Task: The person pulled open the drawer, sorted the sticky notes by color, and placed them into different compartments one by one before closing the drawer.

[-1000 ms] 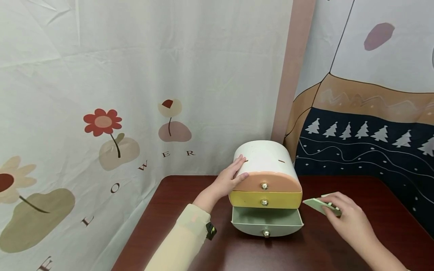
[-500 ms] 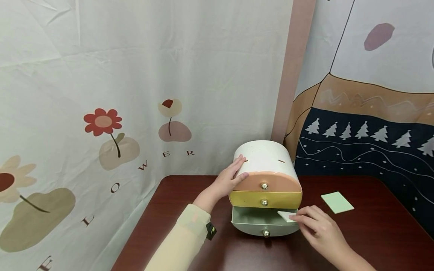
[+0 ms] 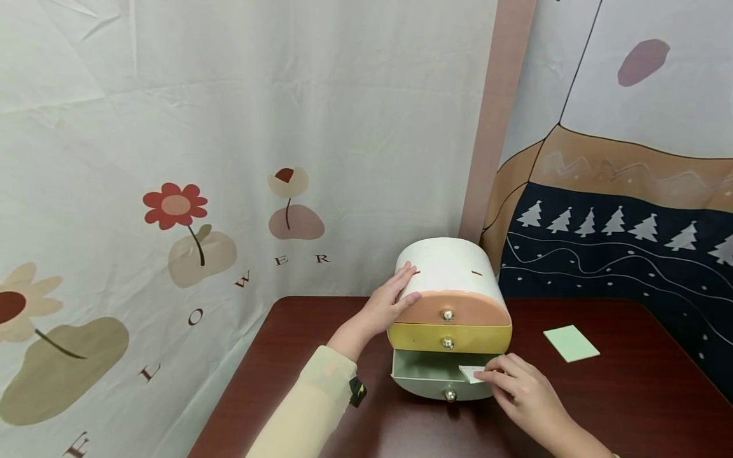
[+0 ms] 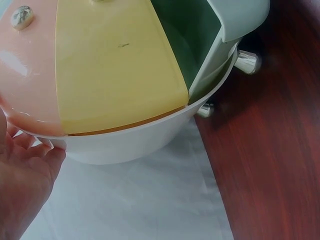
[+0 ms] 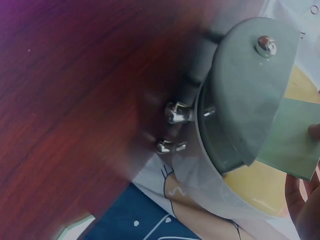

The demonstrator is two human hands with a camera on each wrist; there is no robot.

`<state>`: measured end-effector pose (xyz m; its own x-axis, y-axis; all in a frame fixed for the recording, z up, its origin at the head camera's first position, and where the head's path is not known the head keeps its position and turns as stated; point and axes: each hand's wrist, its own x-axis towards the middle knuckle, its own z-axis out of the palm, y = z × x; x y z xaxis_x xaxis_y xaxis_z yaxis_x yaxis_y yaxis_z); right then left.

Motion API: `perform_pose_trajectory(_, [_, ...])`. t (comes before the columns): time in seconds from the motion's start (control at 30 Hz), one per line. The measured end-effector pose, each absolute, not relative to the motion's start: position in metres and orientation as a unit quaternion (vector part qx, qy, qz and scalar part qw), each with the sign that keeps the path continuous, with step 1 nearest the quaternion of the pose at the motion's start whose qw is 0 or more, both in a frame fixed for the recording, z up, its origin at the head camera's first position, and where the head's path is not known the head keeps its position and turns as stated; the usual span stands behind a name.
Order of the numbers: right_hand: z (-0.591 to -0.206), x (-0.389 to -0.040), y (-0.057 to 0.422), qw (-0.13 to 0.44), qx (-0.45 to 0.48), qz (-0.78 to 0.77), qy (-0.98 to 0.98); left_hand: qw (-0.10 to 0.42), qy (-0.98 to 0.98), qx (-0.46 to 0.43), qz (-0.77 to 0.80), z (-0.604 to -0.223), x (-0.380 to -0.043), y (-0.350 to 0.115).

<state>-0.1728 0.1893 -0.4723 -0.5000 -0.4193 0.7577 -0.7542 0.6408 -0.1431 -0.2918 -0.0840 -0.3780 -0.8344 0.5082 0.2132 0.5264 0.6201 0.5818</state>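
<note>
A rounded desktop drawer box [image 3: 446,264] has a white shell, a peach drawer [image 3: 420,310], a yellow drawer [image 3: 418,337] and a pulled-out green bottom drawer [image 3: 415,389]. My left hand [image 3: 380,310] rests on the box's left side, thumb at the front rim and fingers along the shell. With my right hand [image 3: 527,394] I pinch a thin, light green sticky note pad [image 5: 292,135] by its edge. It is tilted over the right part of the bottom drawer's opening. A second light green sticky note pad [image 3: 571,343] lies on the table to the right.
The box stands on a dark red-brown table [image 3: 601,407] with rounded back corners. Behind it hangs a pale curtain [image 3: 355,127] with flower prints; a dark cloth [image 3: 618,267] with tree prints hangs at the right. Small metal feet [image 5: 177,112] support the box.
My right hand has carried one sticky note pad leftward from the right side of the table to the bottom drawer, uncovering the other pad. My left hand has stayed on the box.
</note>
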Motion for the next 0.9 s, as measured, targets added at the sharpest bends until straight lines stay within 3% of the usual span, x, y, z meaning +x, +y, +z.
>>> perform_pose_trajectory(0.9, [-0.488, -0.175, 0.187, 0.343, 0.372, 0.223, -0.833, 0.009, -0.900, -0.282, -0.331, -0.381, -0.294, -0.084])
